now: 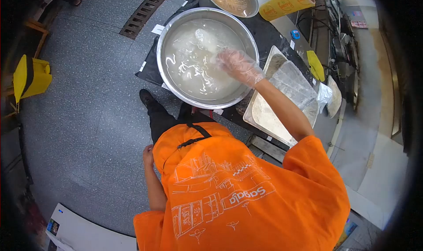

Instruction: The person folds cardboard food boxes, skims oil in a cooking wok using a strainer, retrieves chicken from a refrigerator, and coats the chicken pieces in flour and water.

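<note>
Large round stainless-steel basin [159,59] sits at the near left corner of the black tabletop [265,36], its rim reaching past the near edge. Cloudy whitish liquid [183,41] in it, glare streaks on top, plus a pale white lump [202,37] showing toward the far side of the middle. Right hand [238,66], in a clear plastic glove, comes in over the basin's right side. Its fingers are bent down at the liquid, right of the lump; how far they're open, and whether they have hold of anything, I can't tell. Left hand [148,153] hangs low beside the body, nearest the orange shirt's [246,185] hem, fingers loosely curled; can't tell if they hold anything. Right of the basin, along the near edge: pale rectangular tray [247,115] with a translucent flat sheet [293,83] lying partly over it. Beyond the basin, toward the far edge: smaller round metal bowl [257,7] of brownish liquid, with a yellow printed cylindrical roll [287,4] just right of it. Small blue device [295,34] lies between roll and tray. Further right, a crumpled clear plastic bag, probably [324,94]; the lens distorts that side.
</note>
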`<state>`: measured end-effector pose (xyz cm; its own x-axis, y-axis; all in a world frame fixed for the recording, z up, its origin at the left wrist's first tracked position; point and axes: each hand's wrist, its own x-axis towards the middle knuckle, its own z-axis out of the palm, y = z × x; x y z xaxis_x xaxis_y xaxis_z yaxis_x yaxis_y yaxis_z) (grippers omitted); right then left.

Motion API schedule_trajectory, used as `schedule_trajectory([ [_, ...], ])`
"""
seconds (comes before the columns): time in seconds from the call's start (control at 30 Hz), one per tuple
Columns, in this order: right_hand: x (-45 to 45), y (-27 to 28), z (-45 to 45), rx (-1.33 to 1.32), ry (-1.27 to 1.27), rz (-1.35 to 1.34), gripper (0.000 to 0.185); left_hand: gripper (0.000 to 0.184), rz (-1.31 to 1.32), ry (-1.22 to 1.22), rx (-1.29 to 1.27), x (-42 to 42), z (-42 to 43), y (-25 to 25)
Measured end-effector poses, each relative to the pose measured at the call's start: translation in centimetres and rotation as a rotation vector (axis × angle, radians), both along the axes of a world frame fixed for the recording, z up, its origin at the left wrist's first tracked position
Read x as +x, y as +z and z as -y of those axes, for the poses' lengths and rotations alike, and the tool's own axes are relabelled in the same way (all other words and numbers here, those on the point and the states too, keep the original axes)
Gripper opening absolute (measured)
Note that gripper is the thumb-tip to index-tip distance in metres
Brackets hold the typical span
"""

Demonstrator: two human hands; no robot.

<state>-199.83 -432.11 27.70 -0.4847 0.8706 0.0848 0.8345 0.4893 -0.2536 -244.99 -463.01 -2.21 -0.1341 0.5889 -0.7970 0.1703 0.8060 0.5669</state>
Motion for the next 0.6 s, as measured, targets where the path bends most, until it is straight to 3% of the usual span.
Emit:
schedule_trajectory([
  [0.1,-0.2,0.4,-0.5,-0.133,-0.163,-0.039,0.017,0.031,-0.079,-0.046,0.037,0.3,-2.3,2.3],
  [0.17,-0.2,-0.2,-0.1,0.123,0.087,0.082,0.017,0.030,-0.144,-0.087,0.056,0.2,-3.2,3.8],
  [0.2,-0.3,-0.1,-0.2,0.126,0.083,0.081,0.017,0.029,-0.139,-0.079,0.035,0.1,-3.6,4.4],
  [0.27,-0.4,0.2,-0.6,-0.130,-0.165,0.060,0.015,0.029,-0.128,-0.068,0.015,0.3,-3.8,4.6],
  [0.3,-0.5,0.2,-0.5,-0.129,-0.162,0.059,0.015,0.028,-0.102,-0.031,0.008,0.2,-3.5,4.3],
  [0.37,-0.8,-0.1,0.1,-0.106,0.055,0.017,0.013,0.028,-0.083,-0.002,0.005,-0.3,-3.0,4.3],
  [0.5,-0.4,0.4,-0.4,0.077,0.045,0.233,0.015,0.028,-0.124,-0.124,-0.002,-0.6,-1.3,3.7],
  [0.6,-1.2,1.1,0.3,-0.138,0.073,0.072,0.018,0.029,-0.187,-0.188,-0.002,0.1,-1.4,5.6],
])
